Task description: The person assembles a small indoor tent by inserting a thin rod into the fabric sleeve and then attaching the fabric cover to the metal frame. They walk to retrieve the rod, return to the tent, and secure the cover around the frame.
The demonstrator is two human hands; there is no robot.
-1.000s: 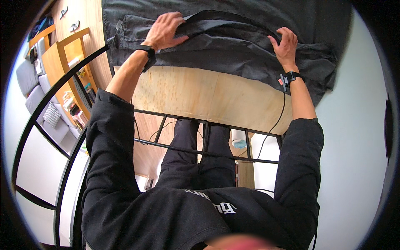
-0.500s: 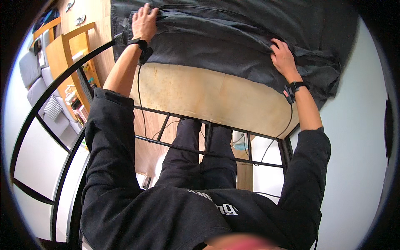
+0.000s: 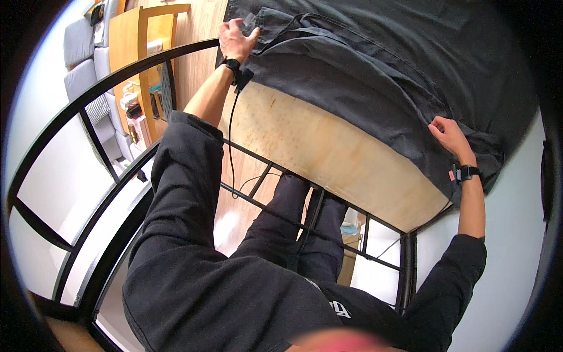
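Dark grey cloth (image 3: 387, 76) is spread across the top and upper right of the frame, rucked above the pale board (image 3: 328, 141). It is judged soft, light and limp, best held by edge or corner. At upper left its corner is reached by the left hand (image 3: 237, 41), thumb apart; at right its fold is met by the right hand (image 3: 451, 139), fingers curled; whether either grip pinches is hidden

The fisheye head camera looks steeply down and forward from just above the black shirt (image 3: 234, 299), over the bare board (image 3: 316, 141) toward the dark cloth (image 3: 352, 76) farther off.
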